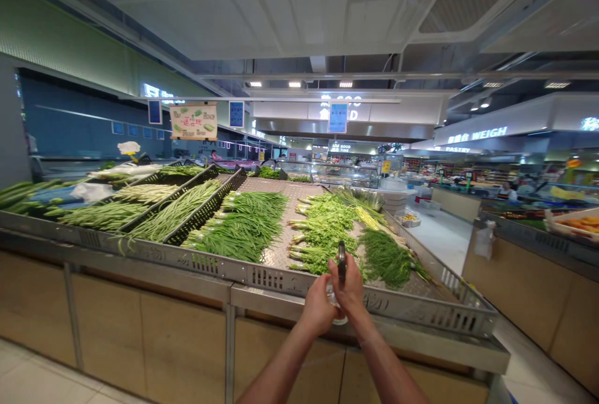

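In front of the vegetable stand, both my hands are closed around a spray bottle [339, 318] with a clear body and a dark head. My right hand [350, 284] grips its upper part, just below the dark head. Lower down, my left hand [319, 305] wraps the body from the left side. Much of the bottle is hidden by my fingers. Just beyond it lie bunches of leafy celery-like greens [322, 226], with feathery dark green herbs [386, 257] to their right. Long green chives [243, 223] lie to the left.
A slatted metal rim [276, 279] runs along the stand's front. Black dividers [206, 207] separate long beans [180, 207] on the left. Another counter [533, 298] stands across the aisle at right. Signs [193, 121] hang overhead.
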### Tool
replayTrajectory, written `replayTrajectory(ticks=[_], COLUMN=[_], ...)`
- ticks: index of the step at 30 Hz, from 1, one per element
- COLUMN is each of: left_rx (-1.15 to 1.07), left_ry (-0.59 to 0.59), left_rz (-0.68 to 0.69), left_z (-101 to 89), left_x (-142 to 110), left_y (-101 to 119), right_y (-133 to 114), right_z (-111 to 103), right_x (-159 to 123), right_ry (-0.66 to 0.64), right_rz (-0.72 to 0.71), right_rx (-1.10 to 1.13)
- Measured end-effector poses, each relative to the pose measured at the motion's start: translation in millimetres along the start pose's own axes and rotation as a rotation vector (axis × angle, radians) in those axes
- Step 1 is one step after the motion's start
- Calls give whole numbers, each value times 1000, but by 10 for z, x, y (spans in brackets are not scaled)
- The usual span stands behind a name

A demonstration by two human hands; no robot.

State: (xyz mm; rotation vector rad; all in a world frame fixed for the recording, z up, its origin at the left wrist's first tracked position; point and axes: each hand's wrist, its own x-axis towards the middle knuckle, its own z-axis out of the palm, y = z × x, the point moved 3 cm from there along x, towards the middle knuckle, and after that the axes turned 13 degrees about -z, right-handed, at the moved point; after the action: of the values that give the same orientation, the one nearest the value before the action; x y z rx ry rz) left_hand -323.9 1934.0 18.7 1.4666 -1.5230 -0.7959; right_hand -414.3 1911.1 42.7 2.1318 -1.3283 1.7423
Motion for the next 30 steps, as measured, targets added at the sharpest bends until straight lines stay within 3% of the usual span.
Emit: replayTrajectory(ticks=[12, 30], left_rx=[-11, 21], left_ry=[-12, -20], left_rz=[-20, -21], left_z=[34, 124], left_x=[-10, 23], left_y=[71, 57], right_y=[11, 91], right_z=[-75, -125], right_x=[44, 51], right_ry=[40, -4], right_rz=[-8, 66], right_rx=[-25, -66])
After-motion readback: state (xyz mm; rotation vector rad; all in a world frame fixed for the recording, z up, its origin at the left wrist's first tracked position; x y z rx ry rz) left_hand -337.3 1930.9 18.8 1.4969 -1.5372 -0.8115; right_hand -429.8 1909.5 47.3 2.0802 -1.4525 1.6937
